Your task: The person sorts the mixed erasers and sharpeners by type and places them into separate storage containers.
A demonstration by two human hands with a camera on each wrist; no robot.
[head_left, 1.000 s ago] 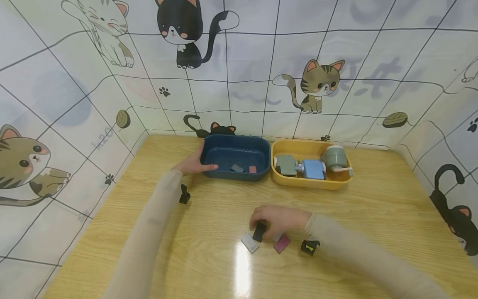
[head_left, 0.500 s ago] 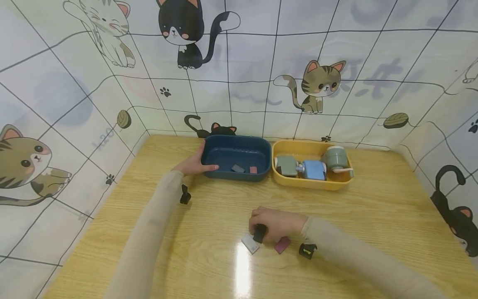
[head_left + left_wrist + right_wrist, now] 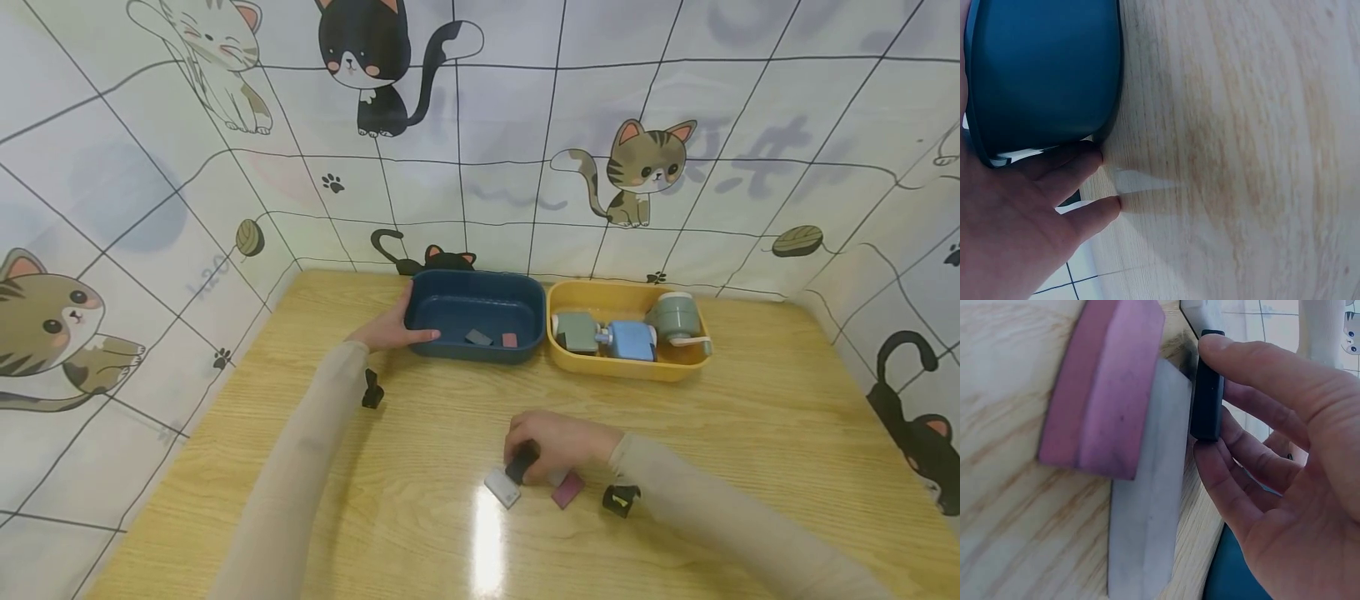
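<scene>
At the left end of a dark blue bin (image 3: 480,354), my left hand (image 3: 386,327) grips the wall, thumb over the rim. Its other fingers (image 3: 1082,169) reach down the outside in the left wrist view. My right hand (image 3: 558,440) pinches a small black eraser (image 3: 1209,394) between thumb and fingertips, close over the table. Beside it lies a white eraser (image 3: 502,489). A pink eraser (image 3: 1104,394) overlaps a grey one (image 3: 1150,506) with slanted ends, the grey one mostly hidden by my hand in the head view.
Inside the blue bin lie a grey piece (image 3: 478,337) and a pink piece (image 3: 510,340). To its right, a yellow bin (image 3: 622,368) holds two green pencil sharpeners (image 3: 672,315) and a blue one (image 3: 630,340). A cat-patterned wall covering (image 3: 502,192) rises behind the table.
My right hand shifts slightly and the black eraser in it tilts to a new angle. My left hand stays at the blue bin.
</scene>
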